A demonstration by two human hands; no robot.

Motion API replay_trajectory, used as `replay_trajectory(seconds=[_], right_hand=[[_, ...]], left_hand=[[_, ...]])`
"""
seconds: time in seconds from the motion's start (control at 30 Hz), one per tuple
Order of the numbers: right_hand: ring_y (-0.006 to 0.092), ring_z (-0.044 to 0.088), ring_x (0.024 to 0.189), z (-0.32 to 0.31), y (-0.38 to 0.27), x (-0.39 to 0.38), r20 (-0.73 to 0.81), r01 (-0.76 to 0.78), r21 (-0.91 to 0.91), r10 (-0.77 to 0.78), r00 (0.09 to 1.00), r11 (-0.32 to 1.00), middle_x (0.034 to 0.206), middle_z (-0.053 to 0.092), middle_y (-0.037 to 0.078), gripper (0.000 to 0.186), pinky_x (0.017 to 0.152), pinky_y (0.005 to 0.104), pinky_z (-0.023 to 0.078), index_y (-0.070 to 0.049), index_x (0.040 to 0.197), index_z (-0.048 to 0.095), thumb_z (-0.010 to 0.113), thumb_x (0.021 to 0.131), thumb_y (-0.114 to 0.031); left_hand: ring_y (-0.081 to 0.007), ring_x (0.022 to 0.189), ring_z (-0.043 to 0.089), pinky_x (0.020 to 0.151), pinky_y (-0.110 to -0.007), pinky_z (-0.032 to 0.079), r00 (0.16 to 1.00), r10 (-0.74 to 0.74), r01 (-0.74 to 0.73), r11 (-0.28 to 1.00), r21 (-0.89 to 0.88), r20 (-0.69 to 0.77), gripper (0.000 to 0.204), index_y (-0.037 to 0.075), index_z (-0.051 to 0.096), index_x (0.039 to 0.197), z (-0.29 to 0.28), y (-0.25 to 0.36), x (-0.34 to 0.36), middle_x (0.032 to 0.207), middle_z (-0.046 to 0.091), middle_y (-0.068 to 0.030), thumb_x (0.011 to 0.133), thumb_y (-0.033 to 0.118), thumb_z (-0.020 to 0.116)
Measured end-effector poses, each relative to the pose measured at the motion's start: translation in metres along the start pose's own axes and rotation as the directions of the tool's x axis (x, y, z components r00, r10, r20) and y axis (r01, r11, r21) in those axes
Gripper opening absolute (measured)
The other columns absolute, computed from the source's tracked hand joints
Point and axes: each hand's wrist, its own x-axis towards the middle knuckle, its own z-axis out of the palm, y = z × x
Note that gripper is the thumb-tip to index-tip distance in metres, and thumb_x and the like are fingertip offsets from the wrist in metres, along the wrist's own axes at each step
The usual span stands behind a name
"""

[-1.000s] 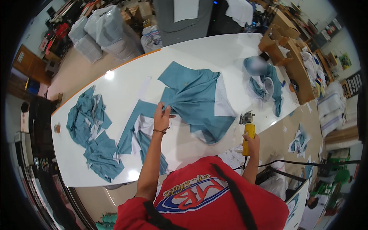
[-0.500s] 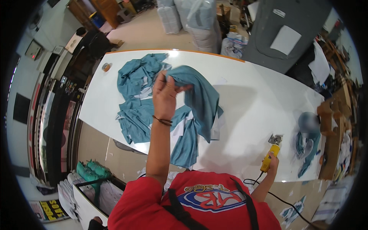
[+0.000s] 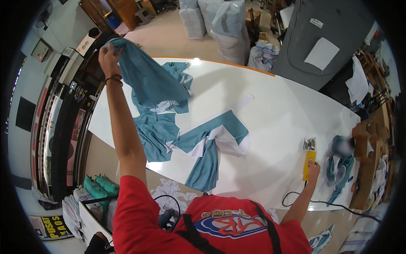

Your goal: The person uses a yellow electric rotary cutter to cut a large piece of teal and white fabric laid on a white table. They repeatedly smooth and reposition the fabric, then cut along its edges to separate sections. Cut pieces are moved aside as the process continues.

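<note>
My left hand (image 3: 111,61) is raised over the far left of the table, its fingers closed on the edge of a teal fabric piece (image 3: 148,78). That piece hangs down to the right over a heap of teal cloth (image 3: 155,131). My right hand (image 3: 312,168) grips the yellow handle of an electric fabric cutter (image 3: 310,158), whose round metal blade head points away from me on the table's right side. Between the hands lies a teal cut strip (image 3: 230,129) with white undersides showing; another teal strip (image 3: 205,169) reaches toward the near edge.
The white table (image 3: 275,110) has an orange far edge. Teal scraps and a blurred round thing (image 3: 341,146) are at its right end, beside cardboard boxes (image 3: 370,135). The cutter's black cord (image 3: 338,205) trails right. Wrapped bales (image 3: 230,29) stand beyond; a person sits at far left.
My left hand has swung far left and away, carrying the teal piece off the middle and uncovering the strip there. My right hand has moved the cutter slightly right, now more upright in view.
</note>
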Motion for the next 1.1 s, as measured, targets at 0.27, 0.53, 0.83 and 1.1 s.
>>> replay_trajectory(seconds=[0.27, 0.53, 0.83, 1.1], right_hand=[[0.0342, 0.068, 0.100, -0.023, 0.029, 0.034, -0.377, 0.162, -0.344, -0.294, 0.878, 0.925, 0.114, 0.071, 0.019, 0.048, 0.088, 0.0414, 0.052, 0.000, 0.121, 0.068, 0.073, 0.091, -0.038], [0.0269, 0.067, 0.087, 0.057, -0.052, -0.033, -0.266, 0.556, -0.298, -0.627, 0.733, 0.776, 0.102, 0.071, 0.014, 0.034, 0.081, 0.0390, 0.054, -0.005, 0.119, 0.069, 0.077, 0.093, -0.025], [0.0298, 0.064, 0.114, 0.232, -0.170, -0.225, 0.456, 0.890, -0.040, -0.784, 0.421, 0.455, 0.148, 0.052, 0.018, 0.096, 0.091, 0.0428, 0.057, -0.014, 0.155, 0.043, 0.091, 0.072, -0.014], [0.0227, 0.063, 0.075, 0.230, -0.213, -0.221, 0.815, 0.694, 0.269, -0.542, 0.206, 0.668, 0.082, 0.068, 0.013, 0.052, 0.069, 0.0333, 0.051, -0.003, 0.127, 0.065, 0.071, 0.076, 0.003]], left_hand=[[-0.0317, 0.109, 0.066, 0.097, -0.041, 0.051, 0.983, -0.160, 0.080, 0.818, 0.570, 0.092, 0.036, -0.002, 0.067, 0.116, 0.038, -0.108, -0.189, 0.121, 0.067, -0.0190, 0.097, 0.028, 0.070], [-0.0429, 0.116, 0.058, 0.104, -0.053, 0.045, 0.795, -0.429, -0.169, 0.521, 0.837, 0.428, 0.093, 0.000, 0.043, 0.148, 0.067, -0.091, -0.525, 0.123, 0.063, -0.0296, 0.074, 0.038, 0.087], [-0.0297, 0.093, 0.068, 0.082, -0.039, 0.053, 0.372, -0.718, 0.173, 0.676, 0.716, 0.588, 0.046, 0.002, 0.069, 0.117, 0.033, -0.082, -0.529, 0.103, 0.069, -0.0153, 0.083, 0.030, 0.082], [-0.0223, 0.079, 0.069, 0.074, -0.034, 0.054, 0.372, -0.431, 0.182, 0.902, 0.391, 0.822, 0.022, 0.003, 0.071, 0.104, 0.022, 0.050, -0.445, 0.089, 0.071, -0.0116, 0.085, 0.011, 0.077]])
